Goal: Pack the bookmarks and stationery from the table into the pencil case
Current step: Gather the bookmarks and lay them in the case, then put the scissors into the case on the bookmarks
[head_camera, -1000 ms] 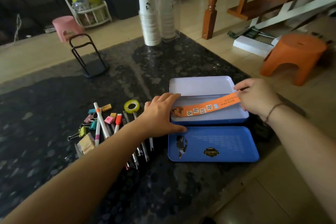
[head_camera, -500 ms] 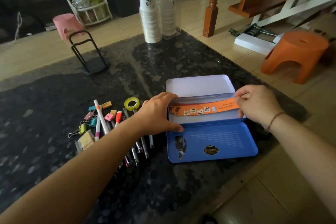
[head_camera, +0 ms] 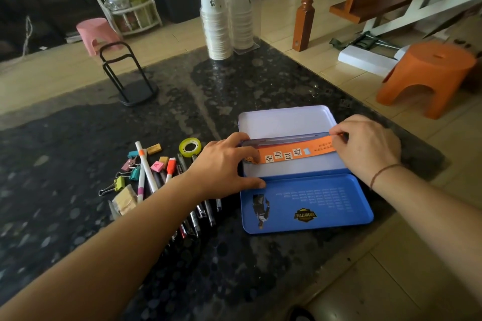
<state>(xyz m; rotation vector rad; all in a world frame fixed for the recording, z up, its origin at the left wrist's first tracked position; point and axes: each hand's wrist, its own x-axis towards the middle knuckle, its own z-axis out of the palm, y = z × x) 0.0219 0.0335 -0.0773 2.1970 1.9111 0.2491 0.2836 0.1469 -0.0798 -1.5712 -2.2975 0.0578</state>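
Note:
A blue tin pencil case (head_camera: pixel 307 204) lies open on the dark stone table, its white compartments toward the back. An orange bookmark (head_camera: pixel 292 154) with printed characters lies lengthwise in the middle compartment. My right hand (head_camera: pixel 370 147) pinches the bookmark's right end. My left hand (head_camera: pixel 224 164) rests on the case's left edge, fingers over the bookmark's left end. To the left lie several pens (head_camera: pixel 200 212), coloured binder clips (head_camera: pixel 122 182), small erasers (head_camera: pixel 157 165) and a yellow tape roll (head_camera: pixel 190 147).
Two stacks of paper cups (head_camera: pixel 216 15) stand at the table's far edge, and a black wire stand (head_camera: pixel 127 73) at the back left. An orange stool (head_camera: pixel 427 75) is on the floor to the right; the table's edge (head_camera: pixel 339 250) runs close to the case.
The bookmark has come down from a slant above the case to lie flat in the compartment. My right hand has lowered with it; my left hand stays on the case's left edge.

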